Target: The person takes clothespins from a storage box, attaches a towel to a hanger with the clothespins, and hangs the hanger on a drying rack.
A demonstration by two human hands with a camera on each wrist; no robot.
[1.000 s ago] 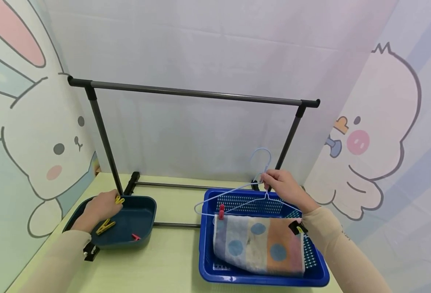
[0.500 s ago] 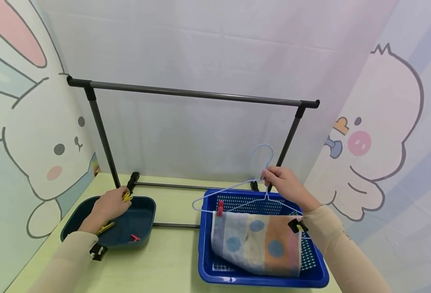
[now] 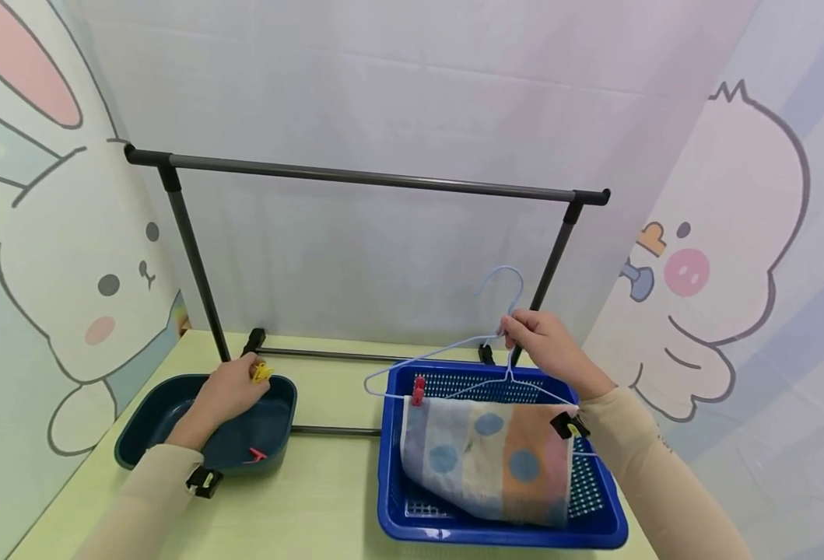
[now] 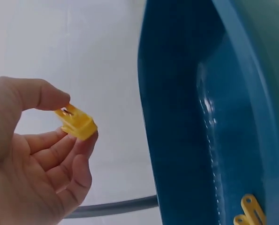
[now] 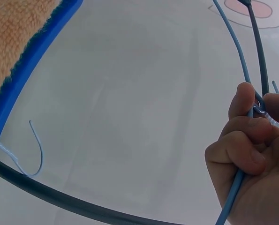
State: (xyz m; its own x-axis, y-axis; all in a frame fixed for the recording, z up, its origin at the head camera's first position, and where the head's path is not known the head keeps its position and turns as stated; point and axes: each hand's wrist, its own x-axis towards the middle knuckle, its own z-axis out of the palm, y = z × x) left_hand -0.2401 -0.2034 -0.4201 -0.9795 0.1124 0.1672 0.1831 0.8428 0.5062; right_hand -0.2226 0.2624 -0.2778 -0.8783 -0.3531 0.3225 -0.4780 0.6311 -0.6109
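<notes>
My left hand (image 3: 226, 393) is raised above the right side of the dark teal basin (image 3: 131, 435), pinching a yellow clothespin (image 4: 78, 123) between thumb and fingers. My right hand (image 3: 541, 346) grips a light blue wire hanger (image 3: 426, 356) just below its hook. From the hanger's lower bar hangs a striped towel (image 3: 478, 482) with blue dots, its upper left corner held by a red clothespin (image 3: 419, 391). The towel hangs over the blue basket (image 3: 503, 535). A second hanger (image 3: 482, 383) shows behind it in the head view, its hook (image 5: 38, 150) in the right wrist view.
Behind both containers stands a dark metal clothes rack (image 3: 369, 177) with a high crossbar and low rods. Inside the basin lie a red clothespin (image 3: 257, 454) and a yellow clothespin (image 4: 252, 210). Curtains with cartoon animals enclose the pale green table (image 3: 313, 498).
My left hand has moved right and slightly up with the yellow clothespin, from over the basin's left half toward its right rim. My right hand has raised the hanger and towel slightly.
</notes>
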